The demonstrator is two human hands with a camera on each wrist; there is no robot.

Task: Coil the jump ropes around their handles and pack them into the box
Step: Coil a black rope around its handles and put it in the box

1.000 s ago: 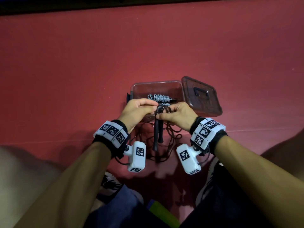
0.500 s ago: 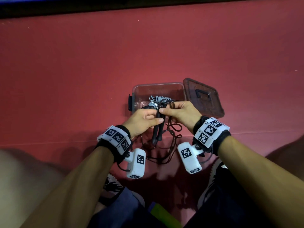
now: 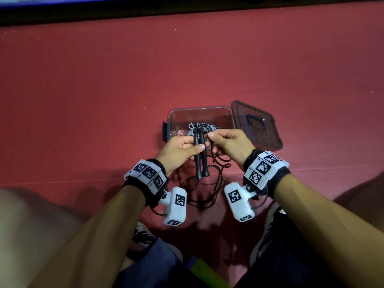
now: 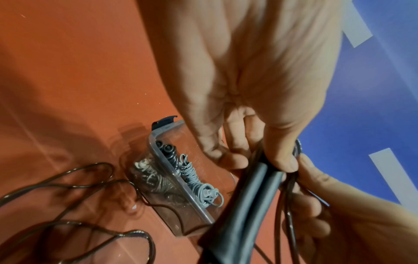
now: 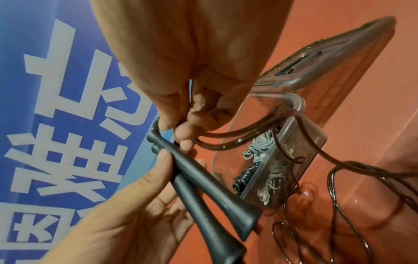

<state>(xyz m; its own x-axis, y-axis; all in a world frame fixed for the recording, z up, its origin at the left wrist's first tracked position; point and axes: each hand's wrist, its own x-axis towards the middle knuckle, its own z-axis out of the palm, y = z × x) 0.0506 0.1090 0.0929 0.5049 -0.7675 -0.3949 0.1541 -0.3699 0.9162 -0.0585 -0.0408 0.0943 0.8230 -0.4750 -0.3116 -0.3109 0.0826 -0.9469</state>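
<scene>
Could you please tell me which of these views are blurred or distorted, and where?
Head view: sharp, dim, wide-angle bend at the edges. Left wrist view: black handles smeared, left hand looms soft. Right wrist view: loose cord blurred, box stretched.

The box (image 3: 200,113) is clear plastic with a black latch (image 3: 164,131) on its left side. Inside it lies a coiled rope (image 4: 194,180) in pale grey, beside a black-coiled one (image 5: 245,176). Just right of the box, the lid (image 3: 256,126) is smoky brown, see-through, with a dark handle. In front of the box, the two handles (image 3: 200,154) are matt black, and their cord (image 3: 209,190) is a glossy dark brown (nearly black in the head view). The floor (image 3: 104,90) under the box is plain red. Beyond the box, a banner (image 5: 56,89) is blue with white characters. The wrist bands (image 3: 146,173) near the box are white with black square-pattern markers.
</scene>
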